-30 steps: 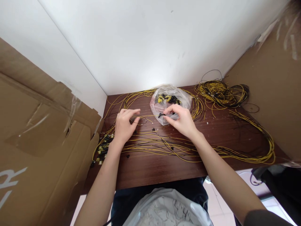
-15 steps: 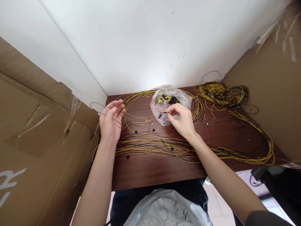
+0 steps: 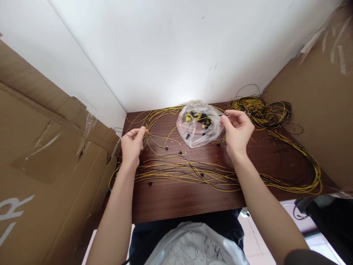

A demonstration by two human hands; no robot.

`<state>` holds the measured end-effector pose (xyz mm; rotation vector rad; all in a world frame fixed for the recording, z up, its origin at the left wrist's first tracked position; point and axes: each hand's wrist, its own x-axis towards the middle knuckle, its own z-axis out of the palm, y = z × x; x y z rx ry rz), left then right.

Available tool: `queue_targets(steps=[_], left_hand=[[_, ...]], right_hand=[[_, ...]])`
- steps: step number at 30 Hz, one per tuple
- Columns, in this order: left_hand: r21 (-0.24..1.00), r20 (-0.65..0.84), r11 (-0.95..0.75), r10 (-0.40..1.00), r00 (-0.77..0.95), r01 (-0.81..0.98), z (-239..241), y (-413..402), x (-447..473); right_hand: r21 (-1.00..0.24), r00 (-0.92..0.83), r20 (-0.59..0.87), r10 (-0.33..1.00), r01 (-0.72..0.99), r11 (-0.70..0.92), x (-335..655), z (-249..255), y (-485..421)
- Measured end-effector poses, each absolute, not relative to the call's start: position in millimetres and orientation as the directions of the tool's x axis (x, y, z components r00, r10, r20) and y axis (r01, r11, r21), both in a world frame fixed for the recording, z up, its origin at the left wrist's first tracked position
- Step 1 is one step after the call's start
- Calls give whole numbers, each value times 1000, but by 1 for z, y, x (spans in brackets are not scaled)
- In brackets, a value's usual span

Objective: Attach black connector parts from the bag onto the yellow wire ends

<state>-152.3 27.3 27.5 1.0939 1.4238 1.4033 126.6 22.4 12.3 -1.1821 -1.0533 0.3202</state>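
Observation:
My left hand is closed in a pinch at the left of the table, on a thin wire beside the yellow and black wire bundle. My right hand is raised at the right of the clear plastic bag, thumb and finger pressed on the end of a thin yellow wire. That wire runs leftward over the bag. A small dark piece shows at the right fingertips, too small to name. Inside the bag lie small black and yellow parts.
A tangled wire heap sits at the back right. Long wires cross the brown table, with small black parts near them. Cardboard and a white wall enclose the sides and back. A white bag lies at my lap.
My right hand has moved right and away from me, drawing the wire end across the bag. My left hand has gone from spread fingers to a pinch, slightly lower.

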Motion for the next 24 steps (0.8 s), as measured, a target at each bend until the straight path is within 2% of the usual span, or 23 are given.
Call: queue_targets(steps=[2, 5, 8, 10, 13, 16, 18, 20, 22, 24], left_hand=[[978, -93, 54, 978, -188, -200, 31, 27, -154], [899, -142, 77, 982, -121, -430, 36, 29, -157], [844, -175, 59, 970, -169, -534, 37, 31, -158], [849, -137, -5, 964, -229, -528, 34, 32, -156], [916, 93, -197, 952, -291, -349, 26, 32, -151], [903, 407, -430, 855, -320, 0, 19, 29, -144], [798, 602, -564, 744, -290, 211, 18, 23, -139], [633, 765, -684, 625, -155, 362, 20, 15, -133], [456, 855, -781, 518, 34, 427, 23, 6, -125], [369, 865, -833, 470, 177, 412, 25, -2, -116]], right_hand=[[-861, 597, 494, 633, 236, 450, 130, 14, 24], [-849, 676, 459, 577, 142, 509, 132, 18, 26], [-855, 692, 401, 600, 47, 517, 133, 19, 27], [-866, 674, 363, 644, -12, 500, 133, 18, 28], [-884, 612, 336, 716, -56, 463, 128, 16, 28], [-898, 518, 380, 767, 7, 440, 116, 15, 24], [-888, 425, 451, 785, 123, 443, 107, 16, 18], [-847, 296, 528, 796, 255, 467, 99, 17, 12], [-785, 170, 588, 791, 355, 507, 93, 19, 7], [-731, 70, 620, 782, 415, 542, 89, 20, 3]])
